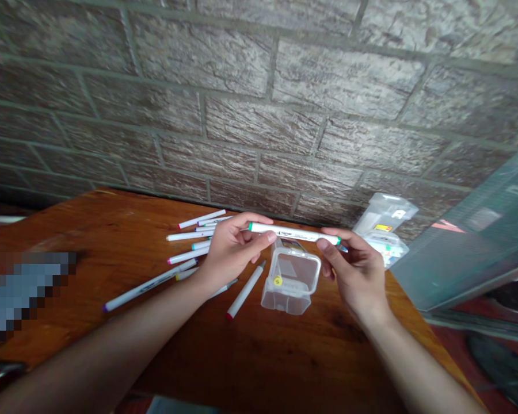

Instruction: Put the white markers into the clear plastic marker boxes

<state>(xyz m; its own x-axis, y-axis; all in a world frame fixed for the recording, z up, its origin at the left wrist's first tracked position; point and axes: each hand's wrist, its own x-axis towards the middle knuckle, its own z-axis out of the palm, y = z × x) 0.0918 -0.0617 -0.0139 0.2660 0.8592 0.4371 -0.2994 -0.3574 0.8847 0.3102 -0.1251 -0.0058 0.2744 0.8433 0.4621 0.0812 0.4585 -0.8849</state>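
Note:
A white marker (300,233) with green ends is held level in front of me between both hands. My left hand (227,247) pinches its left end between thumb and fingers. The other end is gripped by my right hand (359,269), and a small bluish tip shows beside those fingers, too blurred to name. Below the marker, a clear plastic box (285,303) stands with its lid raised; a yellow round spot shows on it. A red-ended marker (246,292) lies just left of the box. Several more white markers (149,286) lie beyond and beside my left forearm, some partly hidden by it.
Clear plastic containers (382,215) stand at the wooden table's (267,362) back right corner. A grey brick wall (237,121) rises along the far edge. To the right is a glass-like panel (470,230). Part of the left side is pixelated.

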